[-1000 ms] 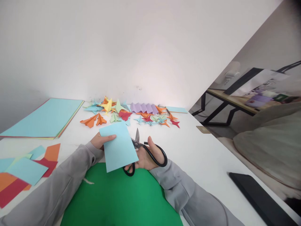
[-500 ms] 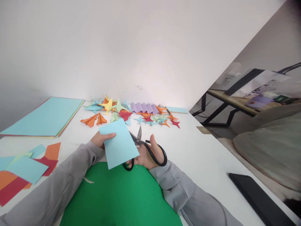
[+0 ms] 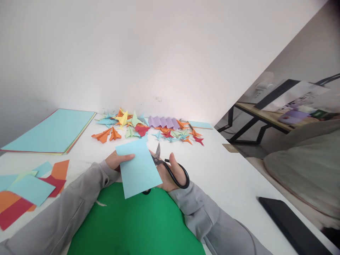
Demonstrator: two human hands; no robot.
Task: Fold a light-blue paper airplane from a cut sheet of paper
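Note:
A light blue sheet of paper (image 3: 139,173) is pinched in my left hand (image 3: 116,160), thumb lying across its upper left part. My right hand (image 3: 172,173) holds black-handled scissors (image 3: 159,160) with the blades spread apart and pointing up and left. The paper's right side covers part of the blades, some of my right fingers and most of the lower handle loop. Whether the blades touch the paper I cannot tell. Below both hands lies a green sheet (image 3: 135,226) at the table's front.
Folded paper figures (image 3: 122,118) and a pleated purple strip (image 3: 164,122) lie along the wall. At left are a stack of large coloured sheets (image 3: 50,131) and several loose cut pieces (image 3: 33,189). A black flat object (image 3: 289,226) lies on the table's right side.
The blue paper has moved slightly down and right with my left hand, so it hides more of the scissors. My right hand stays nearly in place.

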